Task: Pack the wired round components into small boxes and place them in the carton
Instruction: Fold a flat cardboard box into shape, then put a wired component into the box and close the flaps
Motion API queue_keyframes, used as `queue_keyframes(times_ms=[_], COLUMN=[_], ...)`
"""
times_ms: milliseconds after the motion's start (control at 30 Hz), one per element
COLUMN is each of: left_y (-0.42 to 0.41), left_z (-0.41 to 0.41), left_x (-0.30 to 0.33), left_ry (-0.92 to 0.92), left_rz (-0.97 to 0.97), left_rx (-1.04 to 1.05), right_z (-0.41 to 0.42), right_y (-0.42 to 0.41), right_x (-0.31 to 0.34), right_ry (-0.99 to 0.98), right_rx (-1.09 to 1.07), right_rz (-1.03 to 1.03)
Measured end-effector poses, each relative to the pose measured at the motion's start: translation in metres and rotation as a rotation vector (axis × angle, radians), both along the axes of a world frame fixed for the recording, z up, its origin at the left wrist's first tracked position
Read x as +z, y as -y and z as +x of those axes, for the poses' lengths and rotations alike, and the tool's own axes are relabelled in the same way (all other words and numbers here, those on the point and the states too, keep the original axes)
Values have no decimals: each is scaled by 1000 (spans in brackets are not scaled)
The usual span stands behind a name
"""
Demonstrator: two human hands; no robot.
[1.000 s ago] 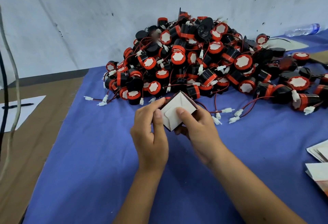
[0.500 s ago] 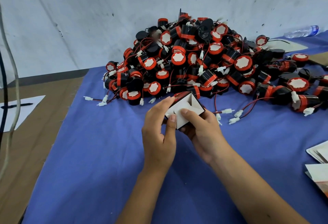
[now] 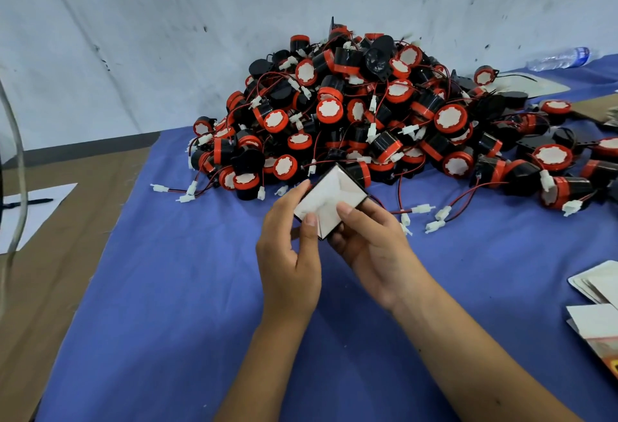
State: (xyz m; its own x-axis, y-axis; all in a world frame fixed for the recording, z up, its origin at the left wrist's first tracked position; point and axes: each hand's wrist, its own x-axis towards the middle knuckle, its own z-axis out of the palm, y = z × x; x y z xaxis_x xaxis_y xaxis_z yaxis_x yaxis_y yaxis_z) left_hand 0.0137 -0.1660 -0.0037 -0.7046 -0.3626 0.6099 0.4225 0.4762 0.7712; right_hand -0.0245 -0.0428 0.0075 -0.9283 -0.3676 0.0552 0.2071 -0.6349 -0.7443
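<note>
A small white box [image 3: 329,199] with dark edges sits tilted between both my hands, above the blue cloth [image 3: 187,288]. My left hand [image 3: 289,254] pinches its left side with thumb and fingers. My right hand [image 3: 371,244] cups it from below and the right, thumb lying on its white flap. Just behind the box rises a big heap of round black and red components [image 3: 368,120] with red-black wires and white plugs. What the box holds is hidden.
Flat white box blanks [image 3: 598,291] lie at the right edge of the cloth. A plastic bottle [image 3: 561,58] lies at the back right by the wall. Brown board [image 3: 50,254] and a white sheet with a pen [image 3: 30,207] are to the left.
Both hands have shifted a little right and forward with the box. The box has turned between the fingers and its white flap now faces up more flatly.
</note>
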Motion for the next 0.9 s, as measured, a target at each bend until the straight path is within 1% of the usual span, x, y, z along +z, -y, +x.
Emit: queue_keyframes(times_ms=[33, 100, 167, 200, 233, 300, 333, 367, 433, 500, 600, 700, 800, 900], left_y=[1, 3, 5, 7, 9, 10, 10, 9, 9, 8, 9, 12, 16, 22], left_z=[0, -1, -2, -3, -3, -3, -2, -2, 0, 0, 0, 1, 2, 1], left_x=[0, -2, -3, -4, -4, -4, -4, -3, -1, 0, 2, 7, 8, 9], left_ry=[26, 80, 128, 145, 160, 202, 228, 250, 273, 262, 237, 258, 333, 417], left_rz=[58, 125, 145, 156, 189, 347, 442, 524, 585, 635, 803, 979, 1092, 1119], left_rx=[-10, -34, -15, -14, -47, -211, -291, -339, -364, -343, -343, -362, -368, -398], right_z=[0, 0, 1, 1, 1, 3, 5, 7, 9, 12, 14, 14, 12, 14], right_y=[0, -1, -2, -3, -3, 0, 3, 6, 10, 11, 11, 14, 11, 8], right_x=[1, 2, 2, 1, 0, -3, -6, -7, -7, -5, -6, -6, -7, -8], right_ry=[-19, -68, -193, -319, -484, -815, -933, -995, -1005, -1024, -1159, -1221, -1234, -1222], right_rx=[9, -11, -86, -167, -279, -454, -481, -474, -457, -439, -391, -252, -127, -156], right_rz=[-7, 51, 204, 347, 549, 975, 1106, 1175, 1234, 1286, 1461, 1589, 1523, 1455])
